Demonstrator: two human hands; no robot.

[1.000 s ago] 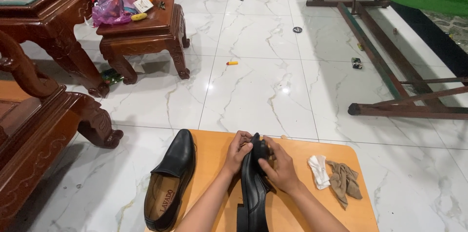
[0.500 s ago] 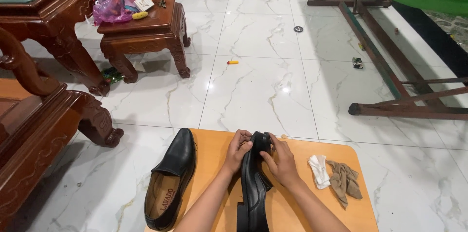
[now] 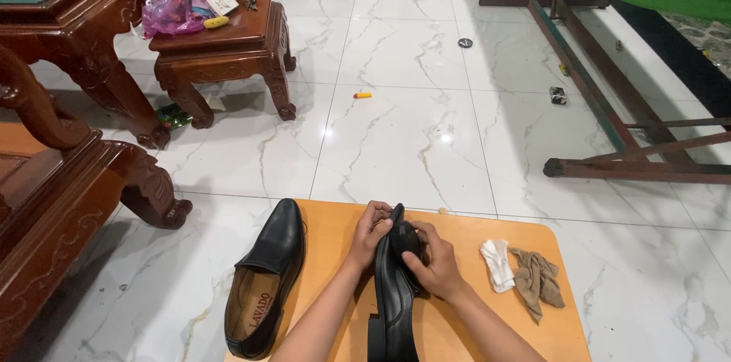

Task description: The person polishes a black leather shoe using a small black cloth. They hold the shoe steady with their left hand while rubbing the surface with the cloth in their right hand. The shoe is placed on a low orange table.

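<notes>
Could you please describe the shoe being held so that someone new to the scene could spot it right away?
On the low orange table at the bottom of the view, two black leather shoes sit side by side. The held shoe is the one nearer the cloths, tipped on its side between the left hand and right hand; the other shoe lies flat, untouched.

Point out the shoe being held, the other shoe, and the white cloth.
held black shoe (image 3: 394, 293): head view, on its side wall.
second black shoe (image 3: 276, 244): head view, on its toe.
white cloth (image 3: 499, 264): head view, on its middle.
</notes>
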